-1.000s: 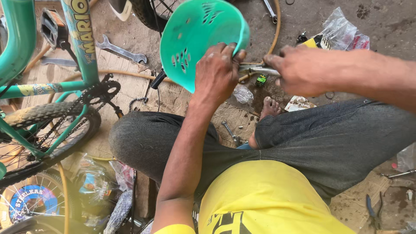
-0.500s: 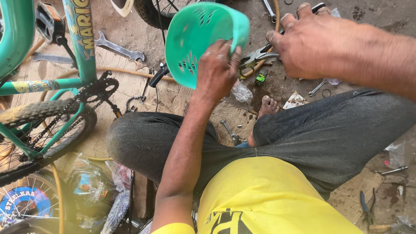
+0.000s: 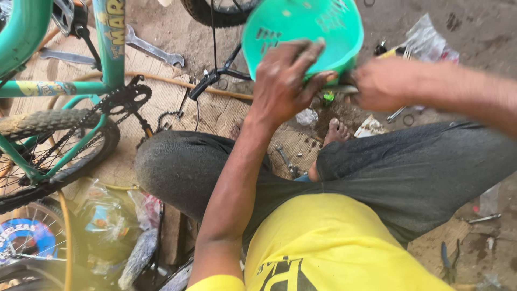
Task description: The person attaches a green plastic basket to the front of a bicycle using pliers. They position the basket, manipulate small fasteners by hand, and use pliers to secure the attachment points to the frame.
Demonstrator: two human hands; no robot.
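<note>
Green plastic basket (image 3: 301, 32), slotted and round, is sitting tipped on the dirt floor at the top of the view, and we are taking it as our landmark for everything else. We are pressing our left hand (image 3: 285, 81) flat against its near face, fingers spread wide over the plastic and the thumb hooking toward its lower rim. Our right hand (image 3: 379, 83) is closing into a loose fist just right of the basket's lower edge, and it is touching that rim; what it is gripping is blurred, so we cannot tell what is inside it. Directly below the basket, our bare foot (image 3: 335, 131) is resting on the dirt, with a small green part (image 3: 327, 98) and a crumpled bit of clear plastic (image 3: 307, 117) lying between foot and rim. Left of the basket, a black tyre (image 3: 215, 12) is showing at the top edge, and a black lever on a cable (image 3: 204, 85) is lying just beside the basket's lower left. Farther left, a flat spanner (image 3: 153, 51) is lying on wooden boards, and beyond it the green bicycle frame (image 3: 110, 48) is standing with its chainring (image 3: 126, 98) and knobby rear tyre (image 3: 48, 121). Right of the basket, a clear bag (image 3: 428, 40) is lying crumpled. Well below, 1 pair of pliers (image 3: 448, 261) is lying beside our knee.
</note>
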